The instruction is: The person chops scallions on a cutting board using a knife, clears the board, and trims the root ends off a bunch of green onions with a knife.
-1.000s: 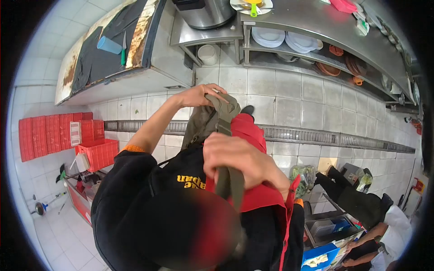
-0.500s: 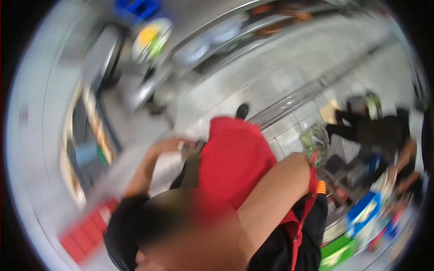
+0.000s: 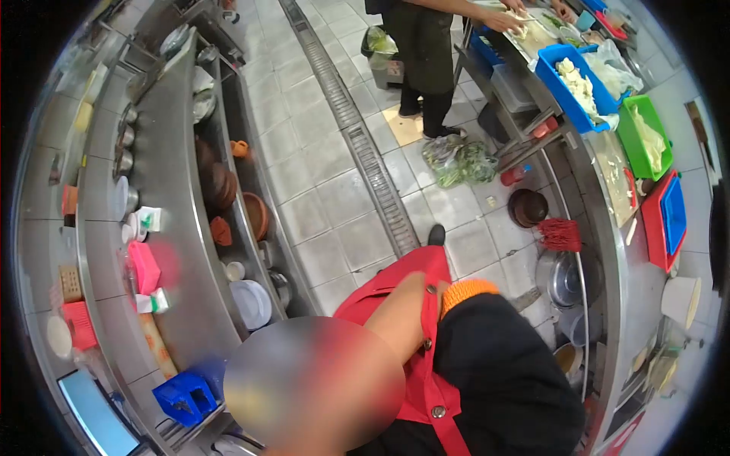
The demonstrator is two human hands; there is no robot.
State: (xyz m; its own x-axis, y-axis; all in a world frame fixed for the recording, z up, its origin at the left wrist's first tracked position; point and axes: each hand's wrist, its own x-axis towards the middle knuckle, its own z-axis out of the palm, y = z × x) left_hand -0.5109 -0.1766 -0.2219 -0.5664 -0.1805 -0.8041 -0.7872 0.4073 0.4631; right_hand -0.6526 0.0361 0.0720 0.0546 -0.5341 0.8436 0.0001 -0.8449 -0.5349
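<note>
My right forearm [image 3: 397, 313] is bent up across the red apron [image 3: 411, 267], toward the bottom of the head view. A blurred oval covers its lower end, so my right hand and anything in it cannot be made out. The black sleeve [image 3: 502, 365] with its orange cuff [image 3: 468, 292] lies beside the elbow. A buttoned red apron strap [image 3: 430, 323] passes close to the forearm. My left hand does not show. One dark shoe [image 3: 436, 235] stands on the tiles below the apron.
A steel counter [image 3: 179, 220] with shelved dishes runs along the left. At the right-hand worktable, another person [image 3: 414, 57] stands near a blue basket [image 3: 582, 91] and a green basket [image 3: 646, 137]. Bagged greens [image 3: 460, 162] lie on the floor beside a drain grate [image 3: 372, 167].
The view has swung right, bringing the drain and the other person toward the middle. My left arm, earlier at the apron's left side, is out of sight. My right forearm stays bent up.
</note>
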